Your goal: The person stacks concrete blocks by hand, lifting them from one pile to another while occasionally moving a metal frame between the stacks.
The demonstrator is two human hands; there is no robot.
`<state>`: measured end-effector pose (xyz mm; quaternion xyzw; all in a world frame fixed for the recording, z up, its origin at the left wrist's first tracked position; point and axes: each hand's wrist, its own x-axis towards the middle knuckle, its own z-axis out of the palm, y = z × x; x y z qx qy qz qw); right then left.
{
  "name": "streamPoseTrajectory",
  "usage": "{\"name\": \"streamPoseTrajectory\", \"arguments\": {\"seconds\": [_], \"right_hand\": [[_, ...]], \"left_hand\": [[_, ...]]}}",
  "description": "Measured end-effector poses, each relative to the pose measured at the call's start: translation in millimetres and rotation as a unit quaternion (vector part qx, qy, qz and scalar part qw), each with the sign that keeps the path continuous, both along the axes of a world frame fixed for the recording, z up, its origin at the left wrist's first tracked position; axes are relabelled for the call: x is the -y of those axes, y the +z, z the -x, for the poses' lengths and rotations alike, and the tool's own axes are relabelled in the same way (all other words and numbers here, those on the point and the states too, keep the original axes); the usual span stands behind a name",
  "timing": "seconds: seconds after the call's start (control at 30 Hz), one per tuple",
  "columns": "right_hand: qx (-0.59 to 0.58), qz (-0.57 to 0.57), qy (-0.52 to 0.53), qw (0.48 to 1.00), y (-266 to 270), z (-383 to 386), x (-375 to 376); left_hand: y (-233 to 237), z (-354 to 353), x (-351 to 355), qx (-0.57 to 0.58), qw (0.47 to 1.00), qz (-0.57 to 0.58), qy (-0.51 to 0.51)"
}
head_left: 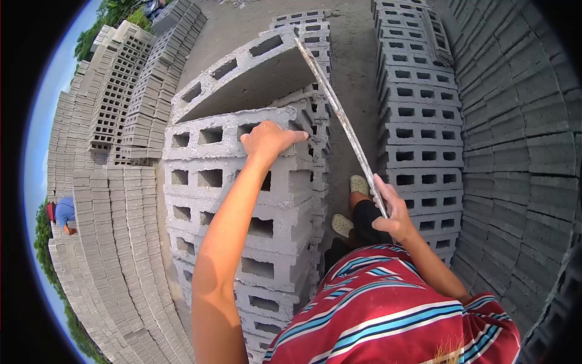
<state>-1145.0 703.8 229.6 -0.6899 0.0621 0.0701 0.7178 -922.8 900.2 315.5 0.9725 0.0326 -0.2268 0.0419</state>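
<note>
My left hand (271, 143) grips a grey hollow concrete block (227, 136) near the top of a stack. Its fingers curl toward one of the hollows, and the thumb points right along the block's end; the fingertips are hidden. Just beyond, another hollow block (254, 82) sits tilted, its far right end raised and a dark gap beneath it. Closed around the lower end of a long, thin, wood-like strip (342, 115) is my right hand (394, 213). The strip slants up and left, its upper end appearing to meet the tilted block's raised corner.
Several more blocks form the stack (267, 227) below my left hand. Another block row (421, 133) runs along the right of a narrow dirt path (351, 79). A tall block wall (515, 139) stands farther right. At far left a person in blue (63, 212) is beside more stacks (121, 230).
</note>
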Motion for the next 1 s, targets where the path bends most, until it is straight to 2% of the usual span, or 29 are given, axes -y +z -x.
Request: {"name": "streamPoseTrajectory", "arguments": {"seconds": [0.13, 0.23, 0.27, 0.37, 0.5, 0.53, 0.63, 0.67, 0.8, 0.97, 1.0], "right_hand": [[-0.073, -0.12, 0.009, 0.99, -5.1, 8.8, 0.6], [-0.13, -0.156, 0.036, 0.979, -20.1, 13.7, 6.8], [-0.138, -0.218, 0.017, 0.966, -26.5, 14.9, 5.1], [-0.186, -0.21, 0.081, 0.956, -48.1, 16.7, 13.7], [-0.25, -0.281, 0.082, 0.923, -53.7, 7.7, 22.6], [-0.236, -0.291, 0.09, 0.923, -56.9, 4.0, 24.4], [-0.241, -0.297, 0.081, 0.921, -56.0, -10.5, 29.7], [-0.25, -0.302, 0.069, 0.918, -54.0, -15.3, 29.9], [-0.175, -0.154, 0.091, 0.968, -57.4, -30.2, 29.4], [-0.191, 0.011, 0.11, 0.975, -52.9, -51.9, 42.0], [-0.199, 0.051, 0.106, 0.973, -52.5, -52.5, 48.6]], "left_hand": [[-4.5, -5.3, -3.1, -0.002, 1.0, 0.01, 0.002], [-5.2, -9.4, -7.0, -0.044, 0.999, 0.02, 0.014], [-3.4, -11.4, -6.2, -0.054, 0.998, 0.021, 0.023], [-3.3, -18.4, -4.9, -0.088, 0.994, 0.026, 0.058], [-3.9, -23.9, -0.3, -0.133, 0.979, 0.065, 0.142], [-1.0, -21.3, 3.1, -0.142, 0.972, 0.081, 0.169], [-2.0, -19.3, 4.1, -0.143, 0.96, 0.151, 0.185], [-1.8, -21.5, 1.0, -0.147, 0.968, 0.109, 0.171], [7.6, -23.0, 8.2, -0.154, 0.981, -0.001, 0.121], [-2.1, -13.9, 1.8, -0.062, 0.995, -0.027, 0.077], [0.6, -15.3, 4.9, -0.088, 0.991, -0.044, 0.089]]}}
